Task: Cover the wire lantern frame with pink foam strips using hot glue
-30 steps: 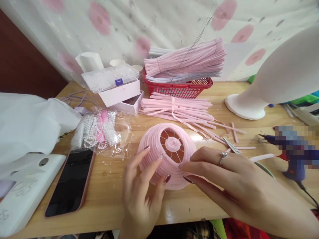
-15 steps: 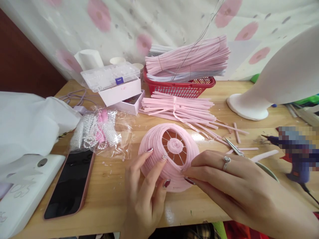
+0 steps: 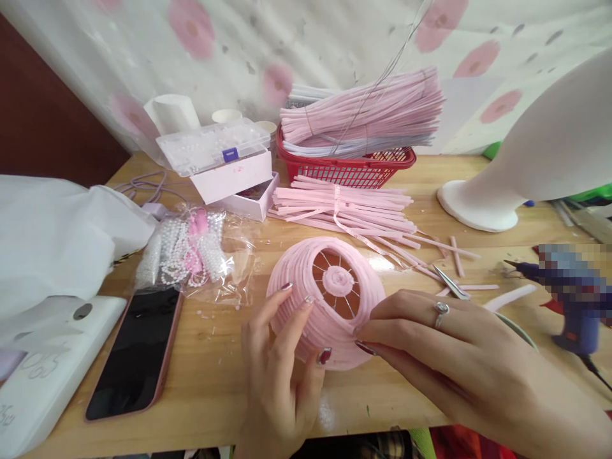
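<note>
A round form wound with fuzzy pink pipe cleaners sits on the table in front of me. Its oval opening shows thin wire spokes around a small pink coiled disc. My left hand rests on the near left side, fingers spread and fingertips touching the windings. At the opening's lower right rim, my right hand is closed in a pinch on a pink pipe cleaner strand, whose end the fingers hide. A ring is on that hand. Scissors lie partly hidden just beyond it.
Behind are a bundle of pink pipe cleaners and a red basket full of more. A glue gun and a white stand are right. Left are a phone, bagged pearl strings and a bead box.
The left fingertips have shifted slightly over the windings, and the thumb has moved a little to the right. The right hand keeps its pinch at the rim. The whole view has drifted slightly.
</note>
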`<state>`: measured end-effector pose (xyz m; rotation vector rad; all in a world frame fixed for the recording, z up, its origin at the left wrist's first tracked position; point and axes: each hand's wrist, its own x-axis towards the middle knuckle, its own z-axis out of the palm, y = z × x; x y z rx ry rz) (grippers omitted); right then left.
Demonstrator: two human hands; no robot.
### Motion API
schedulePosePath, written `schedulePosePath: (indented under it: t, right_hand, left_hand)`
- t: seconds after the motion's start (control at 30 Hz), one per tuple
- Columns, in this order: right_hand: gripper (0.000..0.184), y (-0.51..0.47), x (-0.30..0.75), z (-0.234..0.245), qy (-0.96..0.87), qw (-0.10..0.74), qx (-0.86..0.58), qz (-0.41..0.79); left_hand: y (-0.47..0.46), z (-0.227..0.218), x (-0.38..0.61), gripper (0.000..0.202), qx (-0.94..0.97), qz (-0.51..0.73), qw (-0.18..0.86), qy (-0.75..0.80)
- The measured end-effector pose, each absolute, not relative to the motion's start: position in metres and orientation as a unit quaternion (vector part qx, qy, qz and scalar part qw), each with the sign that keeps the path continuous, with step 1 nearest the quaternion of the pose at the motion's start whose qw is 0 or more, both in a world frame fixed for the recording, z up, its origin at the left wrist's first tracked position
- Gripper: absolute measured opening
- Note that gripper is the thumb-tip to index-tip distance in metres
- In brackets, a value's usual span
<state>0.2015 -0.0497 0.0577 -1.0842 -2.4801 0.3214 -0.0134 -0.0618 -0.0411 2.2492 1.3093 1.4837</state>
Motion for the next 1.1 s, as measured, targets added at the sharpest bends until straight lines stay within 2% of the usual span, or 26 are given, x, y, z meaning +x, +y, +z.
schedulePosePath:
  t: [0.13,0.23,0.47,0.67,0.8,0.97,1.1]
  right_hand:
    - [0.023,-0.050,0.203,0.055,-0.893,0.203,-0.385,0.117]
    - [0.020,-0.051,0.202,0.052,-0.895,0.211,-0.379,0.109]
    - [0.013,-0.057,0.205,0.044,-0.875,0.223,-0.428,0.046]
    - [0.021,-0.067,0.216,0.038,-0.845,0.278,-0.458,0.014]
    - [0.027,-0.085,0.214,0.036,-0.795,0.378,-0.475,-0.008]
    - [0.039,-0.115,0.178,0.016,-0.710,0.545,-0.433,0.105]
    - [0.029,-0.128,0.145,-0.004,-0.670,0.561,-0.445,0.198]
  left_hand:
    - [-0.059,-0.036,-0.003,0.042,0.686,0.570,0.168,0.421]
    - [-0.058,-0.031,0.005,0.033,0.648,0.596,0.219,0.420]
    - [-0.067,-0.034,-0.015,0.025,0.688,0.585,0.171,0.395]
    - [-0.076,-0.053,-0.054,0.016,0.784,0.535,0.146,0.279]
    - [-0.092,-0.044,-0.031,0.014,0.576,0.659,0.289,0.389]
    - [-0.100,-0.026,0.001,0.023,0.317,0.683,0.533,0.387]
    - [-0.102,-0.015,0.007,0.022,0.179,0.650,0.644,0.361]
